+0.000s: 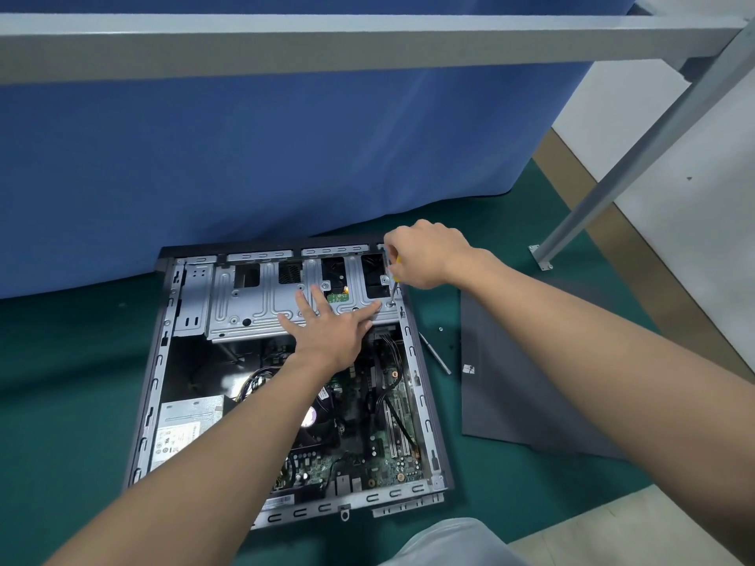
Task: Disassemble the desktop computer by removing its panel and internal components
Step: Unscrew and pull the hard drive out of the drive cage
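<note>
Two bare hands work over the open desktop computer [157, 361], which lies on its side on the matte green floor [73, 361]. Its drive cage [253, 304] is stamped grey sheet metal, ribbed and slotted. Below the cage sit a green motherboard [384, 455] and a silver boxy power supply [184, 426].

The left hand [331, 328] presses flat on the cage, fingers [304, 302] straight and spread. The right hand [425, 255] curls its fingers round a yellow-handled screwdriver [393, 288], whose thin steel shaft stands nearly upright with its tip on a screw at the cage's right corner.

Just right of the case lie a slim metal rod [435, 353] and a loose screw [440, 329]. Beyond them is the smooth dark side panel [510, 402], flat on the floor.
</note>
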